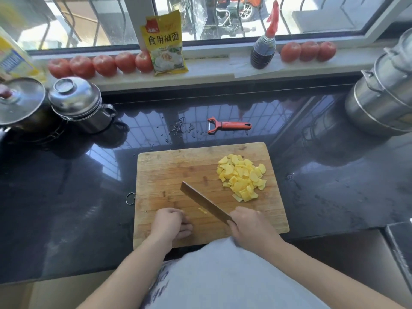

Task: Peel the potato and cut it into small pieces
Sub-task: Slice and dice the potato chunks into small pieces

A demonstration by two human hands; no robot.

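Observation:
A pile of yellow potato pieces (242,176) lies on the right part of the wooden cutting board (169,170). My right hand (249,226) grips the handle of a cleaver (204,202), whose blade slants up and left across the board's middle. A small yellow potato scrap (202,210) rests beside the blade near its handle end. My left hand (172,224) sits curled on the board's near left part; a sliver of yellow shows at its fingertips, and I cannot tell if it holds a piece. An orange peeler (228,125) lies on the counter behind the board.
The dark glossy counter (66,197) has water drops behind the board. Steel pots (78,103) stand at the far left, a large steel steamer (383,97) at the far right. Tomatoes (100,64), a yellow packet (165,43) and a sauce bottle (264,49) line the windowsill.

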